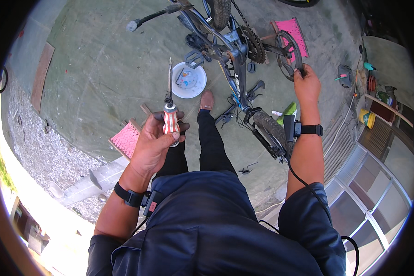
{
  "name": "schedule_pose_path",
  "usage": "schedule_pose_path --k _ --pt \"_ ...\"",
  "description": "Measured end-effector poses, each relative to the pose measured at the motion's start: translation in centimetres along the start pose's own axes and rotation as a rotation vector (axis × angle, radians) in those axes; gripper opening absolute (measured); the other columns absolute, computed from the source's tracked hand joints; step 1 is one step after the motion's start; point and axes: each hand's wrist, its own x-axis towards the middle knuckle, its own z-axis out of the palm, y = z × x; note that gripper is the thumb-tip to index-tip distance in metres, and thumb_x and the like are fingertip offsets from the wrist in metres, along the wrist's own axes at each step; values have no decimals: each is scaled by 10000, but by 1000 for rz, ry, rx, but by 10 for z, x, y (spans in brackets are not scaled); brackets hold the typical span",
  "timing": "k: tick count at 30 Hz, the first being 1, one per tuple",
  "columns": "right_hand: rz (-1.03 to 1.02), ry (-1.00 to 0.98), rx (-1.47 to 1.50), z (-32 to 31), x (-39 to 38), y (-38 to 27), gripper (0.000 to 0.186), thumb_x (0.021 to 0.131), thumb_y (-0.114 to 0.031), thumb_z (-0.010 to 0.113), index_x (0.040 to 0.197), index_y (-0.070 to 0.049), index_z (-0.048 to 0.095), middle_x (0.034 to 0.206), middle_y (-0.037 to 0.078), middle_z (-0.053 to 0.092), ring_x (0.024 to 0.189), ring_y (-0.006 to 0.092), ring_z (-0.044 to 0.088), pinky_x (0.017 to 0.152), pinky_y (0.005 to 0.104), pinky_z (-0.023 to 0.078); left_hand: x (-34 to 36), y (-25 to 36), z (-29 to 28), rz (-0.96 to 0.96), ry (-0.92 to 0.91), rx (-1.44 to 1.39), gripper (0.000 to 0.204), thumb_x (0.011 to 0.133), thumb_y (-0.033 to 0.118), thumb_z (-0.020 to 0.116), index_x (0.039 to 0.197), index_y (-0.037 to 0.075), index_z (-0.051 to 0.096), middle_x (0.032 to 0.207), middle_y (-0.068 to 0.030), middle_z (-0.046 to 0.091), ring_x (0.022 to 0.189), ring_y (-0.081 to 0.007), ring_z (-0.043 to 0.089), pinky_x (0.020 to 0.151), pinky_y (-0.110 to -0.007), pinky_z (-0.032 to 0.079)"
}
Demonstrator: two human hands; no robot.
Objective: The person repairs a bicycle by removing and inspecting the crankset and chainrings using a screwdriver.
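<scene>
My left hand (pixel 158 138) is wrapped round the red-and-white striped handle of a screwdriver (pixel 171 120), tip pointing away from me. Dark, greasy-looking matter clings to its shank near the handle. Over to the right, my right hand (pixel 307 83) pinches the near edge of a black spoked ring (pixel 300 54), which resembles a chain guard. A crank arm reaches toward this ring from the bicycle's chainring (pixel 254 45); whether they are joined I cannot tell. The dark bicycle frame (pixel 238 60) stands ahead of me, with a chain running to the far wheel (pixel 221 14).
A white basin (pixel 198 83) with small items sits on the green floor. Low pink-woven stools stand at left (pixel 125 139) and far right (pixel 295 34). The bicycle's near wheel (pixel 267 124) lies close to my right forearm. A yellow bucket (pixel 367 118) is by the right wall.
</scene>
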Motion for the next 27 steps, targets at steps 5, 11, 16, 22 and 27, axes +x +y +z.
schedule_pose_path --k 5,11,16,22,27 --pt "-29 24 -24 1 4 -11 289 831 -227 639 1073 -71 657 900 160 683 843 337 662 727 390 508 4 0 3 -10 13 5 467 822 32 682 1247 77 494 1287 -148 544 1100 -281 612 869 -401 537" --pt "-27 18 -58 2 5 -4 281 815 -192 662 1060 -53 659 888 168 684 812 329 668 707 380 511 10 -1 7 -22 1 1 473 821 44 685 1253 84 497 1288 -139 546 1105 -275 610 871 -398 533" --pt "-9 40 91 -1 -9 -4 254 820 -159 672 1036 -25 656 851 150 691 759 256 676 686 347 503 13 6 16 -50 12 -13 435 823 -6 653 1218 71 489 1262 -120 553 1112 -274 598 872 -388 514" --pt "-57 98 284 3 -14 2 240 849 -123 653 1052 4 643 884 125 701 789 221 673 718 325 501 15 7 13 -54 17 -18 423 828 -29 634 1212 66 485 1252 -112 555 1112 -269 593 874 -381 504" --pt "-10 45 257 8 -16 -24 242 842 -137 663 1045 -7 648 896 138 691 799 241 676 741 327 506 16 2 9 -26 18 0 454 830 27 672 1247 79 500 1271 -136 557 1077 -266 619 860 -397 534"
